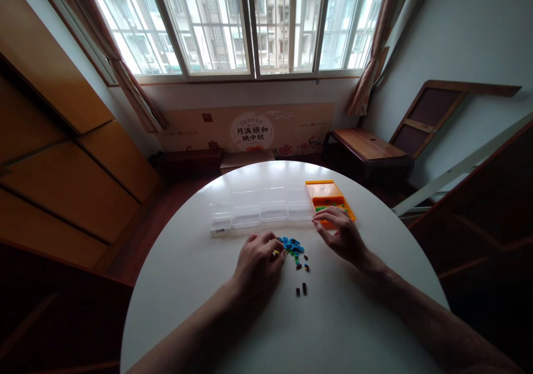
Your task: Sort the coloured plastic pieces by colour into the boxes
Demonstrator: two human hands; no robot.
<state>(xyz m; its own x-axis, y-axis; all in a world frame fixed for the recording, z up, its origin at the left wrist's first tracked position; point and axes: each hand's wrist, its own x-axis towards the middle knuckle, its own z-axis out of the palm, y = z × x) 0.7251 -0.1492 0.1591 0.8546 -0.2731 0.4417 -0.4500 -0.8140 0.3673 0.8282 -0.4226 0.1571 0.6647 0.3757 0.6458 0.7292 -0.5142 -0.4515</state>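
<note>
A small heap of toy bricks (pixel 293 244), mostly blue with some green and yellow, lies on the white round table. Against its left side rests my left hand (pixel 259 256), its fingers curled in; what they pinch, if anything, is hidden. My right hand (pixel 340 234) reaches over the near edge of an orange box (pixel 352 214), thumb and fingers apart, with no piece showing between them. Green bricks (pixel 320 209) lie inside that box, whose lid (pixel 320 188) is folded back. Two dark brown bricks (pixel 304 288) sit apart, nearer to me.
Left of the orange box stand clear plastic boxes (pixel 245 217) in a row, lids raised. A few loose dark bricks (pixel 306 267) lie right of the heap. Beyond the white table (pixel 187 285) are a wooden bench (pixel 368 143) and a window.
</note>
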